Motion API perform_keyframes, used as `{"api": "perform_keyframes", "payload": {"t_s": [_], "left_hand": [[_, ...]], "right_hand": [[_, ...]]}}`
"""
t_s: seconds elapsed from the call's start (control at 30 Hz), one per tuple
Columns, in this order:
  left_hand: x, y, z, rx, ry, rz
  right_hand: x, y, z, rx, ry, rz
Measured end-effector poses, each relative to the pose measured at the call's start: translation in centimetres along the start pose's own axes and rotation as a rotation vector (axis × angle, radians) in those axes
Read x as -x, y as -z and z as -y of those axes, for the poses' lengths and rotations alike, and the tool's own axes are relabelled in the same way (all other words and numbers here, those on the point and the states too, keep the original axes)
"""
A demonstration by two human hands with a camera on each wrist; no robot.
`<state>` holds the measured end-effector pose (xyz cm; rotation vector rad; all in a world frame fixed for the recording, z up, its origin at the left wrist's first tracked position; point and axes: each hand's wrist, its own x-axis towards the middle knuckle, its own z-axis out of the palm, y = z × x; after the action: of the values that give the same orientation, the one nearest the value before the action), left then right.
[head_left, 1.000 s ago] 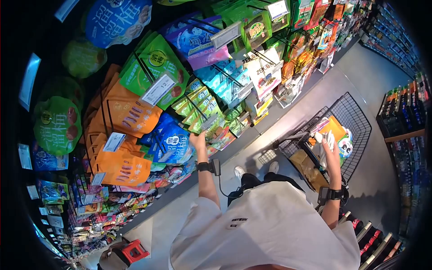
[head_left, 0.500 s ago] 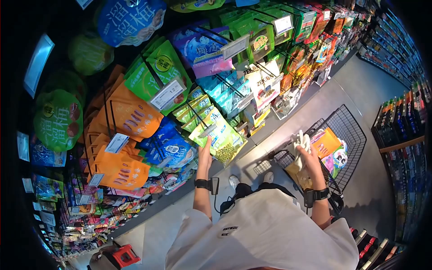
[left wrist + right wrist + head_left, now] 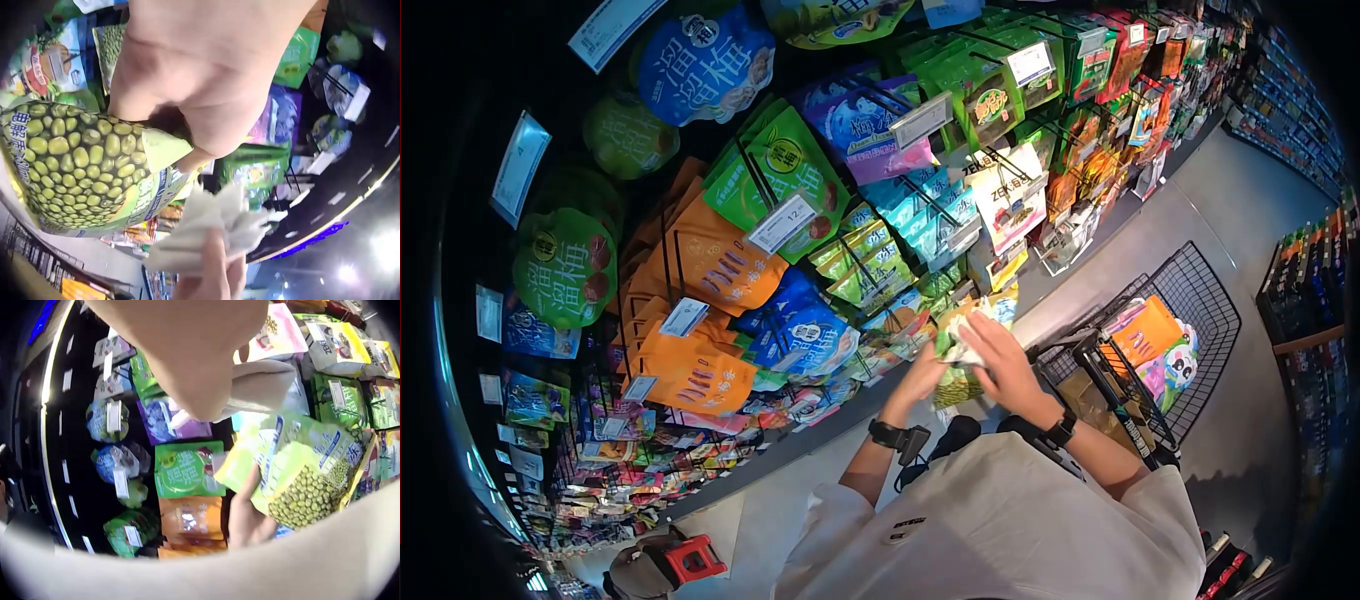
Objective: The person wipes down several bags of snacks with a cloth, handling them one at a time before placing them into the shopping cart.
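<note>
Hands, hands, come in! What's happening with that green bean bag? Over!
Left hand pinching mung-bean packet. Right hand gripping crumpled white material, cloth or tissue unclear. White material partly blocking head view of packet. Over.

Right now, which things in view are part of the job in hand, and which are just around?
In the job:
- bean-print bag, pinched by the left hand
- white cloth-like bundle, gripped by the right hand

Just around, neither hand on them:
- cart
- orange pack and panda-print pack inside it
- hanging blue packs
</note>
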<state>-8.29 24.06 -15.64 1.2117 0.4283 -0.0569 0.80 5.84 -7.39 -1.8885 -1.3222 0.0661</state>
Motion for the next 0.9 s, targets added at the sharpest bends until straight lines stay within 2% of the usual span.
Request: {"api": "perform_keyframes", "payload": {"t_s": [0.03,0.1,0.17,0.27,0.3,0.33,0.4,0.43,0.5,0.53,0.57,0.63,0.67,0.7,0.8,0.9], "left_hand": [[-0.5,-0.7,0.8,0.04,-0.098,0.007],[-1.5,-1.4,1.8,-0.089,-0.109,0.01],[-0.5,-4.2,-2.0,-0.167,-0.086,0.064],[-1.7,-6.1,-2.2,-0.218,-0.184,0.115],[-2.3,-6.2,-2.1,-0.267,-0.125,0.117],[-3.0,-6.1,-1.7,-0.305,-0.141,0.162],[-3.2,-6.8,-0.8,-0.192,-0.154,0.101],[-2.6,-7.5,-2.6,-0.228,-0.172,0.157],[-3.4,-8.0,-2.4,-0.329,-0.132,0.192],[-3.4,-8.3,-2.3,-0.378,-0.111,0.207],[-3.6,-8.6,-2.2,-0.479,-0.181,0.254],[-3.0,-10.3,-3.7,-0.442,-0.247,0.321],[-3.0,-11.0,-4.3,-0.424,-0.281,0.354],[-4.0,-10.3,-2.9,-0.457,-0.121,0.344],[-3.6,-9.5,-2.0,-0.544,-0.399,0.485],[-4.5,-9.6,-0.9,-0.448,-0.327,0.485]], "right_hand": [[0.3,-0.5,0.2,0.004,0.001,0.016],[0.3,0.1,-0.4,0.031,-0.027,-0.088],[-0.2,1.4,-1.2,0.053,-0.118,-0.201],[-0.2,2.6,-1.9,-0.007,-0.19,-0.33],[-0.1,2.8,-1.2,-0.008,-0.167,-0.313],[0.2,3.0,-0.1,0.015,-0.121,-0.271],[0.9,3.9,1.1,0.036,-0.053,-0.178],[1.1,4.5,0.8,0.05,-0.053,-0.175],[1.4,5.7,-0.1,0.074,-0.054,-0.165],[1.8,5.9,-0.9,0.066,-0.129,-0.231],[2.2,5.8,-2.1,0.059,-0.201,-0.298],[2.5,6.6,-2.5,-0.012,-0.296,-0.426],[2.7,7.0,-2.1,0.013,-0.268,-0.393],[2.9,7.2,-1.4,0.036,-0.241,-0.36],[3.4,7.3,0.8,0.118,-0.134,-0.269],[3.8,8.4,1.3,0.113,-0.108,-0.22]]}}
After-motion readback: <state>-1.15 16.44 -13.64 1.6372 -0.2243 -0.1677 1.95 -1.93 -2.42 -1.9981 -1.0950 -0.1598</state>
